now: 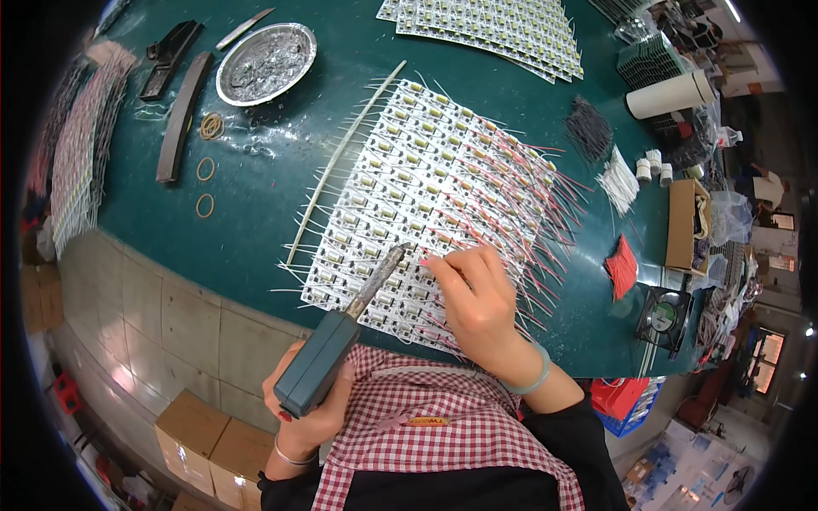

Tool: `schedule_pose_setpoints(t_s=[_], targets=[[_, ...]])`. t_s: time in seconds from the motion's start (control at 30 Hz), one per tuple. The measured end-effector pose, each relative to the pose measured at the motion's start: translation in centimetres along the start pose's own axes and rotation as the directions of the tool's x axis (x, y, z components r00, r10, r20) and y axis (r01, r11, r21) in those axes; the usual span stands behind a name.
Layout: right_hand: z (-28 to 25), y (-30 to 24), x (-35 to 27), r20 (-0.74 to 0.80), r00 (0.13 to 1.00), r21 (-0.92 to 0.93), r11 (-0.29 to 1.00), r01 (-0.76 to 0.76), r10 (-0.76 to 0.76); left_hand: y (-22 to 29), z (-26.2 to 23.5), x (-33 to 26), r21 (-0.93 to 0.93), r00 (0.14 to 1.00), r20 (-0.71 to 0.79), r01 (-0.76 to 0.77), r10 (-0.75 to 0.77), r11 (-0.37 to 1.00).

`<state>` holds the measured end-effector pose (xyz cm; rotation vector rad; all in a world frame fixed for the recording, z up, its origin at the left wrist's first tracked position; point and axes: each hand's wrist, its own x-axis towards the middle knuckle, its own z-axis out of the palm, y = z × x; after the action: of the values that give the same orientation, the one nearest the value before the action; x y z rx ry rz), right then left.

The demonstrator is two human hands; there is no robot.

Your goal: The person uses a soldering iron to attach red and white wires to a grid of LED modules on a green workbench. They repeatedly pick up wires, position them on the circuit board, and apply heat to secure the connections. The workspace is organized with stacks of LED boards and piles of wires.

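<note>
My left hand (334, 413) is wrapped round a dark green soldering gun (317, 364). Its long metal tip points up and to the right, over a panel of white circuit boards (400, 196). Beside the tip, my right hand (479, 294) pinches a thin red wire (425, 262) between thumb and fingertips, low over the panel. White wires cross much of the panel and stick out along its left edge, while red wires fan out from its right side. Whether the tip touches a board, I cannot tell.
Further away are a metal bowl (266, 65) of greyish material, rubber bands (211, 127), a dark bar (184, 117) and stacked panels (486, 34). On the right lie black wires (588, 128), white wires (619, 180), red wires (622, 267), a fan (664, 318) and a cardboard box (682, 223).
</note>
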<state>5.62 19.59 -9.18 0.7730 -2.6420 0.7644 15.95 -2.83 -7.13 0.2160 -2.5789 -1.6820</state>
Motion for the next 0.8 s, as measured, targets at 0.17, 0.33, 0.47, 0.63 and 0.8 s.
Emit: schedule_pose_setpoints(t_s=[0.17,0.33,0.47,0.63,0.8], targets=[[-0.11,-0.59,-0.59,0.015,1.000,0.052,0.998,-0.025,0.024,0.10,0.05,-0.39,-0.033,1.000,-0.012,0.009,-0.009,0.999],[0.29,-0.75,-0.78,0.037,0.998,0.076,0.996,-0.044,0.041,0.31,-0.07,-0.53,-0.023,1.000,0.008,-0.011,0.011,1.000],[0.47,-0.85,-0.90,0.046,0.998,0.069,0.996,-0.047,0.044,0.40,-0.05,-0.63,-0.034,1.000,0.011,0.026,-0.026,0.999],[0.73,-0.89,-0.98,0.037,0.998,0.070,0.996,-0.052,0.050,0.82,-0.28,-0.15,0.034,0.999,0.037,-0.027,0.026,0.999],[0.74,-0.96,-0.97,0.045,0.998,0.055,0.997,-0.052,0.050,0.71,-0.08,-0.27,0.016,1.000,0.021,0.000,0.000,1.000]])
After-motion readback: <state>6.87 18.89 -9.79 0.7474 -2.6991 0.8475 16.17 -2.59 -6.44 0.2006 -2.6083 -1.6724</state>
